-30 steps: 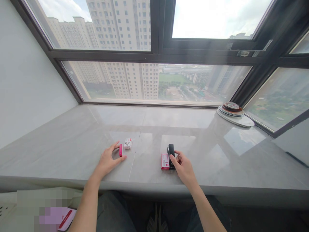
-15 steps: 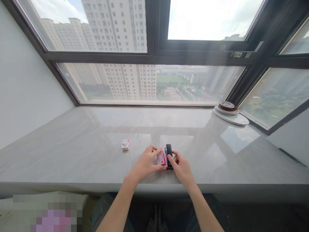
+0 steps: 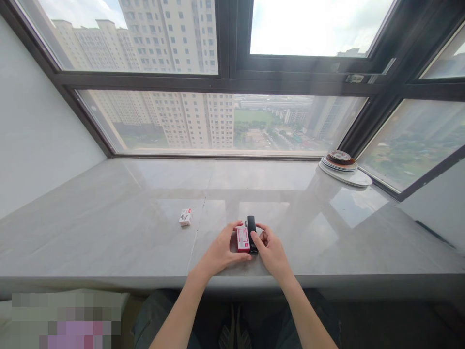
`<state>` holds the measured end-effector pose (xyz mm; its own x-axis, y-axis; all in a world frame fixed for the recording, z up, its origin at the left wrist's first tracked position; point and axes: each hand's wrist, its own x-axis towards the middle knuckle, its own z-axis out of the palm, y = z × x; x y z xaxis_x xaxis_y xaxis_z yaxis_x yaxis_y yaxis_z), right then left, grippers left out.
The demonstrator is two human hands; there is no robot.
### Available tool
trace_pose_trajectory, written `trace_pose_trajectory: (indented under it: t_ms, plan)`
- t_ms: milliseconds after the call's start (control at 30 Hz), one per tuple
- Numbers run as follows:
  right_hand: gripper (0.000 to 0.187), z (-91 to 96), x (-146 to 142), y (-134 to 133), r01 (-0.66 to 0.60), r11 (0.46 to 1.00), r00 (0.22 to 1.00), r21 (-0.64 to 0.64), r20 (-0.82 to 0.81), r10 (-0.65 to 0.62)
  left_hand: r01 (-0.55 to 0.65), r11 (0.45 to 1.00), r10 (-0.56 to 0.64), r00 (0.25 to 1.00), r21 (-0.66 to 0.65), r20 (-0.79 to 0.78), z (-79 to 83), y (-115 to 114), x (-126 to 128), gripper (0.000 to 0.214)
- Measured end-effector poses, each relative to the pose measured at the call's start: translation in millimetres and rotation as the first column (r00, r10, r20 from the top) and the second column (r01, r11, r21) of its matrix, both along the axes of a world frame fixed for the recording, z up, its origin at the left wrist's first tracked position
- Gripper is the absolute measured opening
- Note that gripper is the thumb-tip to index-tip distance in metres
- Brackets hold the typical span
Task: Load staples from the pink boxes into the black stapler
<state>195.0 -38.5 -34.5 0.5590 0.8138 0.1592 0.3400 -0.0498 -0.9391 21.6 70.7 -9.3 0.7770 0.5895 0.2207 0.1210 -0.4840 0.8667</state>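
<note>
A small red-and-white box (image 3: 243, 240) is framed by my left hand (image 3: 222, 249), with the thumb along its near end and the fingers at its far end. Right against the box stands a black stapler (image 3: 251, 228), long side pointing away from me. My right hand (image 3: 269, 248) grips the stapler from the right, thumb on top and fingers curled at its far side. Farther left on the counter sits a small white box (image 3: 185, 217) with red and dark print, touched by neither hand.
The pale marble-like counter (image 3: 109, 232) runs up to a dark-framed window (image 3: 203, 85). Stacked plates (image 3: 343, 169) stand in the far right corner. The counter's front edge (image 3: 319, 276) lies just beneath my forearms.
The red-and-white box was tilted, with another red-edged part showing beside it; now it lies level against the stapler. My left fingers have shifted slightly around it. The view has shifted a little.
</note>
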Motion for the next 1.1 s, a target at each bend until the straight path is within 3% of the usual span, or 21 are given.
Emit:
trace_pose_trajectory:
  t_ms: [167,333,500,633,700,767,833,900,933,1000,1100]
  plan:
    - [0.049,1.9,2.2,-9.7,-0.021,0.997,0.996,0.075,-0.090,0.027,-0.023,1.000,0.024,1.000,0.017,-0.011,0.2,6.1,-16.9,0.074]
    - [0.054,1.7,3.3,-12.7,-0.107,0.994,0.991,0.015,-0.079,0.108,-0.005,1.000,0.006,0.997,0.011,-0.072,-0.9,7.8,-17.0,0.068]
    - [0.058,1.0,3.0,-10.0,-0.118,0.993,0.991,0.005,-0.066,0.118,-0.039,0.999,0.041,0.997,0.031,-0.065,-3.3,3.8,-11.5,0.062]
    - [0.062,4.1,1.8,-11.5,-0.115,0.993,0.991,-0.005,-0.072,0.114,-0.061,0.996,0.066,0.995,0.065,-0.069,-2.3,-0.1,-11.9,0.075]
    - [0.067,6.3,1.4,-14.8,-0.101,0.995,0.992,-0.015,-0.077,0.099,-0.153,0.984,0.158,0.986,0.095,-0.054,-0.7,4.8,-19.6,0.072]
    - [0.076,7.8,1.5,-19.5,-0.093,0.995,0.992,-0.039,-0.084,0.090,-0.314,0.942,0.319,0.947,0.117,-0.027,0.6,19.1,-34.5,0.052]
    - [0.086,8.0,2.5,-24.0,-0.104,0.991,0.992,-0.079,-0.075,0.098,-0.519,0.843,0.528,0.849,0.141,-0.030,0.8,42.8,-53.7,0.046]
    - [0.094,7.5,4.4,-26.6,-0.121,0.985,0.992,-0.123,-0.046,0.116,-0.749,0.613,0.787,0.607,0.251,-0.111,-0.4,71.3,-70.7,0.046]
    - [0.096,7.2,5.7,-26.7,-0.131,0.981,0.991,-0.146,-0.032,0.128,-0.766,0.564,0.825,0.537,0.309,-0.174,-1.2,85.0,-76.3,0.047]
    - [0.096,6.8,8.8,-24.9,-0.154,0.969,0.988,-0.192,-0.011,0.155,-0.730,0.579,0.815,0.520,0.363,-0.255,-2.7,107.8,-79.2,0.044]
    - [0.096,7.5,12.9,-20.3,-0.190,0.952,0.980,-0.239,0.007,0.198,-0.660,0.666,0.746,0.594,0.349,-0.300,-1.8,126.5,-66.8,0.039]
